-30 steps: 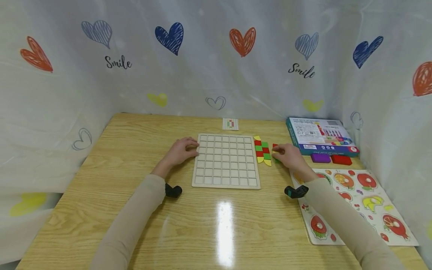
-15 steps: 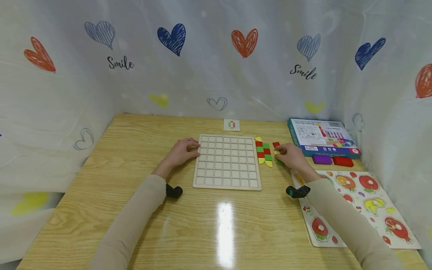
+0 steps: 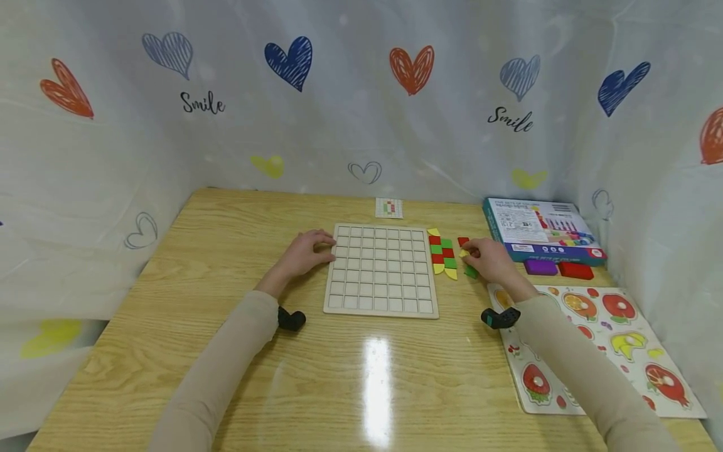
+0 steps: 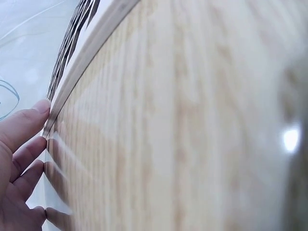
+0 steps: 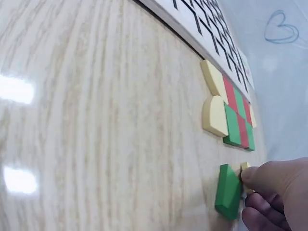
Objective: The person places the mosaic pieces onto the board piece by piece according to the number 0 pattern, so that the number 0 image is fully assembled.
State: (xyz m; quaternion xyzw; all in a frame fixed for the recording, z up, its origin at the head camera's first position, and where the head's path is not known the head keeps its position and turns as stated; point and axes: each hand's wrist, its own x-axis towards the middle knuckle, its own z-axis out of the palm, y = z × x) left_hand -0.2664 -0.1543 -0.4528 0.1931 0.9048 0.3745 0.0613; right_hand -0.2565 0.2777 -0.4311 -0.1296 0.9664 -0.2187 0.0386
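Both hands barely differ from a second ago: left hand (image 3: 302, 254) rests flat-fingered against the grid board (image 3: 380, 270), right hand (image 3: 490, 258) pinches a yellow piece (image 3: 464, 253) beside the green piece (image 3: 470, 272).

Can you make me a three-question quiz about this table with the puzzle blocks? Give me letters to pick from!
1. Where is the left hand?
A. on the blue box
B. at the grid board's left edge
C. on the fruit puzzle

2. What colour is the block beside the right hand?
A. green
B. purple
C. blue

3. How do the grid board squares look?
A. all filled
B. half filled
C. all empty

Answers: 1 B, the fingers touch that edge. 2 A, the right wrist view shows it green. 3 C, no square holds a block.
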